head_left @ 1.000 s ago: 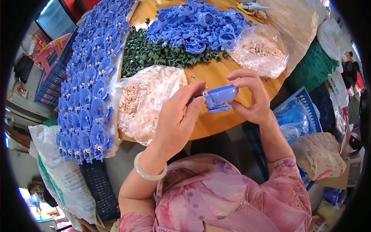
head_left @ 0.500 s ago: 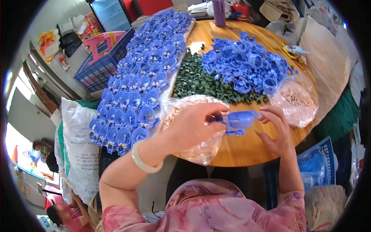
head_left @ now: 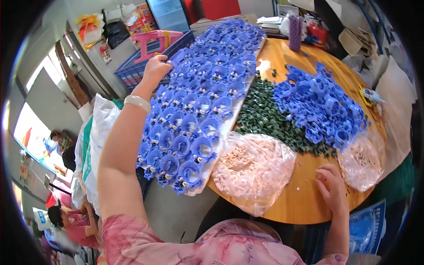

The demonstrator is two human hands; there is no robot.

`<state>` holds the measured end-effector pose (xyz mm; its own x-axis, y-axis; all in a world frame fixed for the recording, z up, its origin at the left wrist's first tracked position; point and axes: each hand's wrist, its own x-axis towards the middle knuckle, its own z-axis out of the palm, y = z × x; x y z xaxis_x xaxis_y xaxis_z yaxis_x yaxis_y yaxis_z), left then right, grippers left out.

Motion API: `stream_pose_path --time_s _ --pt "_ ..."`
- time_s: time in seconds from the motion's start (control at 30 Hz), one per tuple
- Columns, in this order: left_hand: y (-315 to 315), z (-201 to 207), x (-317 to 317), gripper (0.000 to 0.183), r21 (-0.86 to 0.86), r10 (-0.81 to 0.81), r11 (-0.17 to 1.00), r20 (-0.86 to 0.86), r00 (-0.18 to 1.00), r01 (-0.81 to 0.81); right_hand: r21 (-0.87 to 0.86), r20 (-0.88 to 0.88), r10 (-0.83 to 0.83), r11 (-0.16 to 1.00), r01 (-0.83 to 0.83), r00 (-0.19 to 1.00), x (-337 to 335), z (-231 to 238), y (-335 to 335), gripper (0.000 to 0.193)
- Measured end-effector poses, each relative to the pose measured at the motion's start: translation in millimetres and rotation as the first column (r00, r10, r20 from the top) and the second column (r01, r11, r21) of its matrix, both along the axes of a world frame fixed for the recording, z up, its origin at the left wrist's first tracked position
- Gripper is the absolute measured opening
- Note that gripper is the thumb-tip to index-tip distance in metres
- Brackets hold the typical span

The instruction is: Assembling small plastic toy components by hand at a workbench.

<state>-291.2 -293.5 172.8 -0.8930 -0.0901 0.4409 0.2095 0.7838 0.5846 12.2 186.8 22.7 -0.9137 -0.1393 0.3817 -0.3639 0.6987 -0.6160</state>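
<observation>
My left hand (head_left: 157,68) is stretched out to the far left edge of the board, closed on a translucent blue plastic part (head_left: 177,57). Rows of similar blue cup-shaped parts (head_left: 189,123), with small dark and pale pieces on them, cover the long board beside that arm. My right hand (head_left: 333,187) is low over the round wooden table (head_left: 282,201), its fingers loosely bent and the thumb apart from them. Nothing clearly shows between them. Nearest to it are a clear bag of small pale pieces (head_left: 362,161) and a few tiny bits on the wood.
On the table are a heap of blue parts (head_left: 320,104), a spread of dark green pieces (head_left: 269,112) and another bag of pale pieces (head_left: 254,170). A blue crate (head_left: 128,73) stands beyond the board. White sacks (head_left: 104,128) and other people (head_left: 81,221) are at left.
My left hand has carried the blue part from in front of me to the board's far left side. My right hand has come away from the part and is lower over the table.
</observation>
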Motion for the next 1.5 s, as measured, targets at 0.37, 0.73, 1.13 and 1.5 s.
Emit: stream_pose_path --time_s 0.37,0.73,1.13,1.5 --pt "-100.3 -80.0 -71.0 0.039 -0.269 0.337 0.889 -0.16 0.928 -0.369 -0.009 0.026 -0.079 0.997 0.079 0.997 -15.0 -3.8 0.1 0.011" --pt "-97.9 -114.9 -85.1 0.042 -0.289 0.391 0.871 -0.081 0.917 -0.397 -0.029 0.049 -0.112 0.993 0.113 0.993 -22.5 -6.7 3.6 0.011" --pt "-81.0 -105.5 -80.4 0.043 -0.345 0.366 0.86 -0.099 0.925 -0.377 -0.056 0.096 -0.142 0.987 0.148 0.985 -23.1 -9.8 4.3 0.01" --pt "-86.4 -116.6 -96.5 0.046 -0.318 0.383 0.867 -0.071 0.921 -0.384 -0.046 0.104 -0.165 0.984 0.171 0.981 -23.6 -12.3 3.2 0.009"
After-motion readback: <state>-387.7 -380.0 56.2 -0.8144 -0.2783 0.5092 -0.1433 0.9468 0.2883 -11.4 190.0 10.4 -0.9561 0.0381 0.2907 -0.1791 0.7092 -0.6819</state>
